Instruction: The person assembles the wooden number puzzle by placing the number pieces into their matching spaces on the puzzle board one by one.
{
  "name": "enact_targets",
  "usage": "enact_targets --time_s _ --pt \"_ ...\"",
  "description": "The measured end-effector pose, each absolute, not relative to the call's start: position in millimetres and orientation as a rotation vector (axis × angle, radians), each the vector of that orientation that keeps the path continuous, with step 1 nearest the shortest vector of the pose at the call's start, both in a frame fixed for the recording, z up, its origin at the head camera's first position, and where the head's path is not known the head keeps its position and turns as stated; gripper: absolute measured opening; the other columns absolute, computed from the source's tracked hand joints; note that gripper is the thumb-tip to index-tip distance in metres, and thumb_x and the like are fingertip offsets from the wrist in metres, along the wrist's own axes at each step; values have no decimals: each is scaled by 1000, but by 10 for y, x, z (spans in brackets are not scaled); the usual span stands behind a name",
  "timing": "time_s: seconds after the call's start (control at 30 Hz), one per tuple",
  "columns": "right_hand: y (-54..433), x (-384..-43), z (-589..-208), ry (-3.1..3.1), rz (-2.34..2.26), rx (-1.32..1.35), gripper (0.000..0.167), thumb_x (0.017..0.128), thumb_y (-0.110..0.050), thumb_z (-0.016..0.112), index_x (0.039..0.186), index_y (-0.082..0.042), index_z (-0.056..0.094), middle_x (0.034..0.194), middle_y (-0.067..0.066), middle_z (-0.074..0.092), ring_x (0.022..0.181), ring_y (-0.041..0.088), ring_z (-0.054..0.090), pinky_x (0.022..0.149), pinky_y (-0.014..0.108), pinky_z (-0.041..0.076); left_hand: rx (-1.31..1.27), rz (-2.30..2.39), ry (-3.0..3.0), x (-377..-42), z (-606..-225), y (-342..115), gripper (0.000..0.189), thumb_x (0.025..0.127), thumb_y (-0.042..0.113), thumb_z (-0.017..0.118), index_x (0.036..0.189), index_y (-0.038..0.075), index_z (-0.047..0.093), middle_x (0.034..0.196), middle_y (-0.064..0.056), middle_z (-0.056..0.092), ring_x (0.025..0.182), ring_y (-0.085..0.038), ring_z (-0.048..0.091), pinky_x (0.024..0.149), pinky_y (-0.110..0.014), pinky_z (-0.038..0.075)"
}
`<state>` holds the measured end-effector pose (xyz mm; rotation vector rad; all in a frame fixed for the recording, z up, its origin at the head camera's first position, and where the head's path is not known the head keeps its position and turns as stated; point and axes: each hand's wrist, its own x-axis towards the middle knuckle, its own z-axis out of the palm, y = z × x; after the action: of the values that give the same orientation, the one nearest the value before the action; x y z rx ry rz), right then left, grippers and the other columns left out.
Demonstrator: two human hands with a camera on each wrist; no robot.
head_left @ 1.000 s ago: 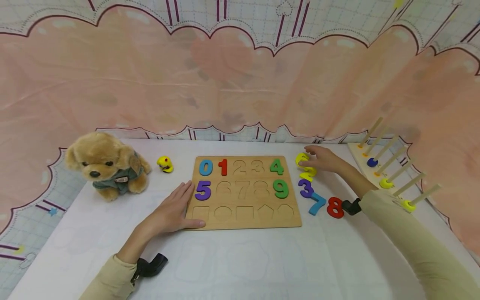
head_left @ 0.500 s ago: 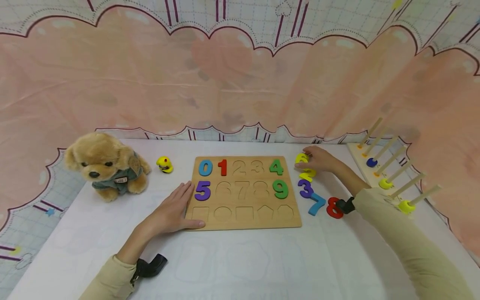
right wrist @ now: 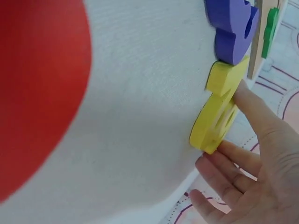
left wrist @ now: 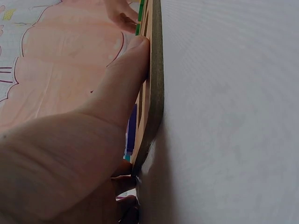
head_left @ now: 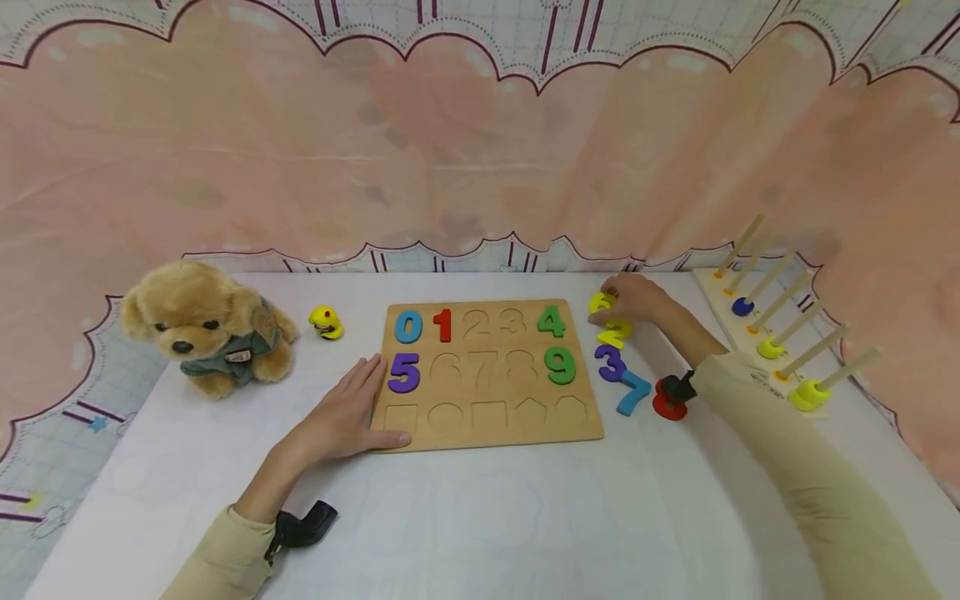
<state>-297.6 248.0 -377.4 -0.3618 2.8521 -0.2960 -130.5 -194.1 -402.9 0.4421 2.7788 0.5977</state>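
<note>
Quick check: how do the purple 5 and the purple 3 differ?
The purple 5 sits on the wooden board; the purple 3 lies on the white tabletop. The 5 stands apart from the other numerals, while the 3 is crowded between the yellow 2 and the blue 7. Both are purple and lie face up.

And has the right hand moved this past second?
Yes: in the head view, the right hand shifted slightly left against the red 8, toward the board.

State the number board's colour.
The number board is light wood-brown; it shows best in the head view.
</note>
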Motion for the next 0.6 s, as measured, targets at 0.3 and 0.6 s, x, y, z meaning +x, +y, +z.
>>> enact_targets --time_s 0.3,0.6 --pt "2489 -3115 -3687 2858 -288 -385 66 81 -43 75 128 1 59 124 20 63 112 35 55 100 50 47 434 601 2783 -1312 -4034 -1934 121 74 67 70 153 -4 13 161 -26 11 148 -46 9 119 -62 15" --pt "2516 -3033 -3692 2859 -290 -368 66 81 -41 75 128 2 58 122 20 63 107 33 56 97 48 49 453 609 2782 -1284 -4011 -1920 120 74 66 70 153 -4 15 161 -26 12 148 -46 10 119 -63 16"
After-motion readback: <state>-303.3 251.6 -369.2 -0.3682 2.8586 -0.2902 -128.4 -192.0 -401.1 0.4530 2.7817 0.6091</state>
